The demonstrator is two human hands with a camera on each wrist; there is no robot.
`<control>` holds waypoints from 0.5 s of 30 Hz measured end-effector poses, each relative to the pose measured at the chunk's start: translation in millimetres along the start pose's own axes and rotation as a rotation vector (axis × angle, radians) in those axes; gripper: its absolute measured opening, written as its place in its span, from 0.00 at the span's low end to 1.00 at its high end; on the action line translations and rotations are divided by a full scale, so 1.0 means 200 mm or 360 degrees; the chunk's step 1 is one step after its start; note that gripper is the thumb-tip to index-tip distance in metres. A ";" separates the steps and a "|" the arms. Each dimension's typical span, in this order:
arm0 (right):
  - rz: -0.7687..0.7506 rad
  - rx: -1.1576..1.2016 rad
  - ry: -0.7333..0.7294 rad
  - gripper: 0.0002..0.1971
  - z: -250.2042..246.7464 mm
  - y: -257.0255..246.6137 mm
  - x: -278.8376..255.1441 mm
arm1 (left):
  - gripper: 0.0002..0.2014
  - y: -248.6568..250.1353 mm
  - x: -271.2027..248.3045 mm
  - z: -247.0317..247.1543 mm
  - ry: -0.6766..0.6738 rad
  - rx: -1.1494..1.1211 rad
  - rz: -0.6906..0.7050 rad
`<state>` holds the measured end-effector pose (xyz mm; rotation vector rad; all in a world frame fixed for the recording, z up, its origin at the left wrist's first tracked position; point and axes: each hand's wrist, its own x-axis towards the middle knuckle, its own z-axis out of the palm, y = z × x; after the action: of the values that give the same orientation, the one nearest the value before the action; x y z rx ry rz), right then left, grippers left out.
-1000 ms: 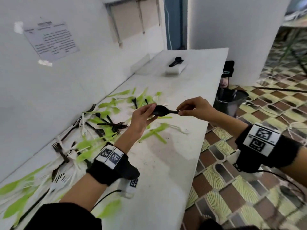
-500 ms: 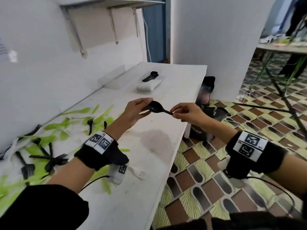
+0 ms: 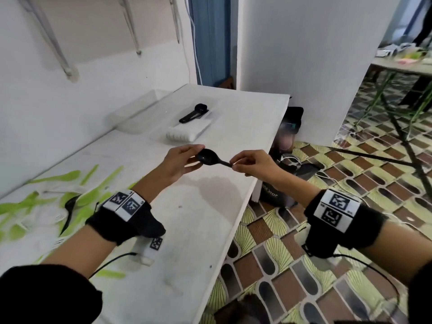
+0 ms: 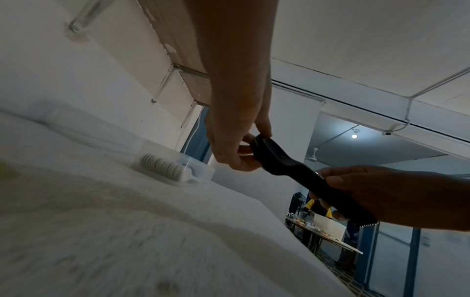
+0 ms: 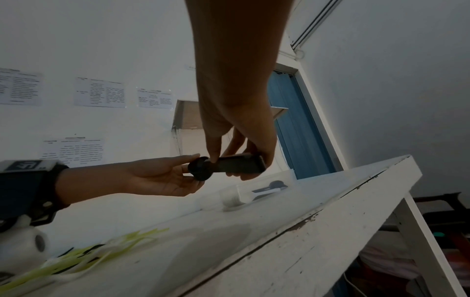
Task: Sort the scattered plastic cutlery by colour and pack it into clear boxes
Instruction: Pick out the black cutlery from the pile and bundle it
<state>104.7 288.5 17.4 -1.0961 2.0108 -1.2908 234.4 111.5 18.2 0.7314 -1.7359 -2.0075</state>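
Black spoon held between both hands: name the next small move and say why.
Probably let the left hand release the bowl so the right hand, whose grip is on the handle, can carry the black spoon on to the clear box farther along the table, where a black piece already lies.

Black spoon; white desk; green, white and black cutlery; floor tiled brown and pale green; blue door.
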 end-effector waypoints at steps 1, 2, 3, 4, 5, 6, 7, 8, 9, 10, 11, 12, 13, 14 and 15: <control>0.0002 0.0010 0.0003 0.04 -0.02 0.02 0.05 | 0.04 0.01 0.06 0.01 0.0003 0.0005 -0.0012; -0.0008 0.0014 0.0003 0.04 -0.05 0.03 0.10 | 0.04 0.02 0.11 0.03 0.0005 0.0028 -0.0008; -0.0029 0.0015 -0.0003 0.04 -0.07 0.04 0.16 | 0.04 0.03 0.17 0.04 0.0009 0.0030 0.0009; -0.0027 0.0016 -0.0007 0.04 -0.10 0.06 0.21 | 0.04 0.04 0.23 0.05 0.0020 0.0042 0.0013; -0.0033 0.0014 -0.0007 0.04 -0.12 0.08 0.26 | 0.04 0.06 0.29 0.07 0.0030 0.0049 0.0011; -0.0037 0.0011 -0.0010 0.04 -0.13 0.08 0.29 | 0.04 0.07 0.32 0.07 0.0025 0.0069 0.0018; -0.0044 0.0010 -0.0030 0.04 -0.15 0.09 0.34 | 0.04 0.08 0.36 0.08 0.0039 0.0093 0.0033; -0.0055 -0.0041 -0.0103 0.04 -0.21 0.11 0.51 | 0.04 0.10 0.51 0.09 0.0111 0.0075 0.0040; -0.0065 -0.0056 -0.0084 0.05 -0.21 0.12 0.52 | 0.04 0.11 0.52 0.09 0.0105 0.0076 0.0047; -0.0055 -0.0061 -0.0072 0.05 -0.22 0.12 0.54 | 0.04 0.11 0.54 0.10 0.0094 0.0086 0.0060; -0.0076 -0.0054 -0.0087 0.05 -0.24 0.13 0.61 | 0.03 0.12 0.59 0.09 0.0104 0.0080 0.0064; -0.0088 -0.0032 -0.0109 0.05 -0.25 0.13 0.68 | 0.03 0.13 0.65 0.09 0.0148 0.0077 0.0062; -0.0090 -0.0025 -0.0138 0.05 -0.26 0.14 0.75 | 0.03 0.14 0.70 0.08 0.0187 0.0061 0.0062; -0.0088 -0.0036 -0.0169 0.05 -0.27 0.15 0.81 | 0.03 0.15 0.75 0.08 0.0226 0.0059 0.0044; -0.0091 -0.0038 -0.0199 0.05 -0.28 0.15 0.87 | 0.04 0.15 0.79 0.07 0.0261 0.0050 0.0033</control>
<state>-43.7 177.2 14.8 -1.2227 1.9201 -1.1981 99.9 22.0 27.5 0.8592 -1.6761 -1.8546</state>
